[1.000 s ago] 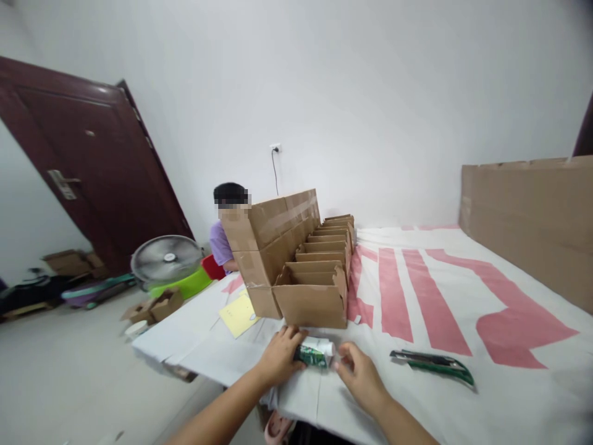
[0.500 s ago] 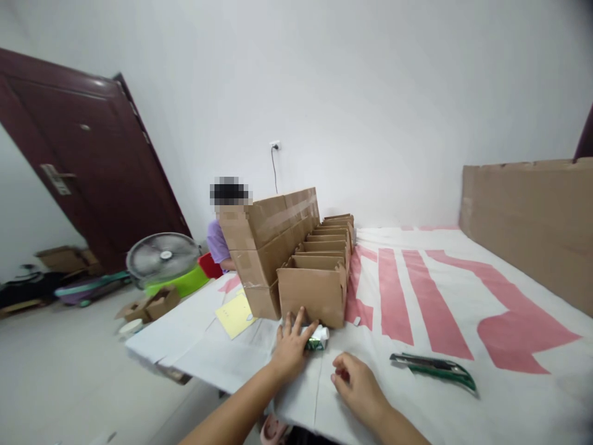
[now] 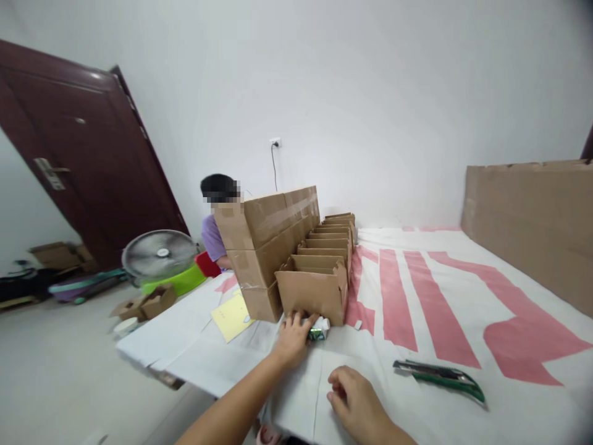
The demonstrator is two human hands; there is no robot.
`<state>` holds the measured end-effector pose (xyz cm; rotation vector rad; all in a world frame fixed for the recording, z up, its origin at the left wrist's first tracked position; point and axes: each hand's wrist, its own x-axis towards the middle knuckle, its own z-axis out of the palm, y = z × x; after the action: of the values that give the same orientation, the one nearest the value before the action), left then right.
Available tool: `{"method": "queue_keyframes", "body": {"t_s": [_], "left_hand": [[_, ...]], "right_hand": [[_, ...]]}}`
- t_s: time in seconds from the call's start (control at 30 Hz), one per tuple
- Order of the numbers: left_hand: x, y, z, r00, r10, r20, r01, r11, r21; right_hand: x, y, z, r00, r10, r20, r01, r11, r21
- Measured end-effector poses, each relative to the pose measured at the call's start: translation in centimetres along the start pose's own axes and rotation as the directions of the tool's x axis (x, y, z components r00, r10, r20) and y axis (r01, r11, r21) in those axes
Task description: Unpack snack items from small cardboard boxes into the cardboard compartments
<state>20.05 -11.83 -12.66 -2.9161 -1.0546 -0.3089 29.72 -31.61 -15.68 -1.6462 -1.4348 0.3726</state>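
My left hand (image 3: pixel 293 341) rests on the table with its fingers curled over a small green tube with a white cap (image 3: pixel 319 329). Most of the tube is hidden under the fingers. It lies against the foot of the front open cardboard box (image 3: pixel 311 293). My right hand (image 3: pixel 354 402) hovers near the table's front edge, loosely curled, thumb and forefinger apart, nothing visible in it. A green and black utility knife (image 3: pixel 442 378) lies on the cloth to its right.
Several open boxes run back in a row beside a stack of taped boxes (image 3: pixel 269 222). Left of it are a yellow sheet (image 3: pixel 231 318) and a person in a purple sleeve (image 3: pixel 213 238). A large cardboard panel (image 3: pixel 528 216) stands right. A fan (image 3: pixel 160 253) is on the floor.
My left fingers, spread before, have drawn in over the tube, which sits closer to the box. My right hand has dropped slightly toward the front edge. The view has shifted a little.
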Motion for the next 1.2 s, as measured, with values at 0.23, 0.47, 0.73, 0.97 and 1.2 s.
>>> {"method": "queue_keyframes", "body": {"t_s": [0.23, 0.47, 0.73, 0.97, 1.2], "left_hand": [[2.1, 0.5, 0.0, 1.000, -0.029, 0.005, 0.029, 0.998, 0.055], [4.7, 0.3, 0.7, 0.998, -0.060, 0.034, 0.058, 0.997, 0.059], [6.8, 0.1, 1.4, 0.995, -0.088, -0.044, 0.090, 0.995, 0.047], [5.3, 1.9, 2.3, 0.966, -0.139, -0.219, 0.143, 0.990, 0.006], [3.5, 5.6, 1.3, 0.975, 0.120, -0.188, -0.141, 0.984, -0.106]], "right_hand": [[0.0, -0.4, -0.2, 0.999, 0.033, 0.019, -0.033, 0.999, 0.011], [0.0, -0.3, -0.4, 0.998, 0.044, 0.035, -0.044, 0.999, -0.014], [0.4, 0.2, -0.3, 0.998, 0.056, 0.039, -0.056, 0.998, 0.003], [0.5, 0.6, -0.2, 0.997, 0.057, 0.050, -0.057, 0.998, 0.003], [0.6, 0.8, -0.1, 0.997, 0.061, 0.043, -0.062, 0.998, 0.009]]}}
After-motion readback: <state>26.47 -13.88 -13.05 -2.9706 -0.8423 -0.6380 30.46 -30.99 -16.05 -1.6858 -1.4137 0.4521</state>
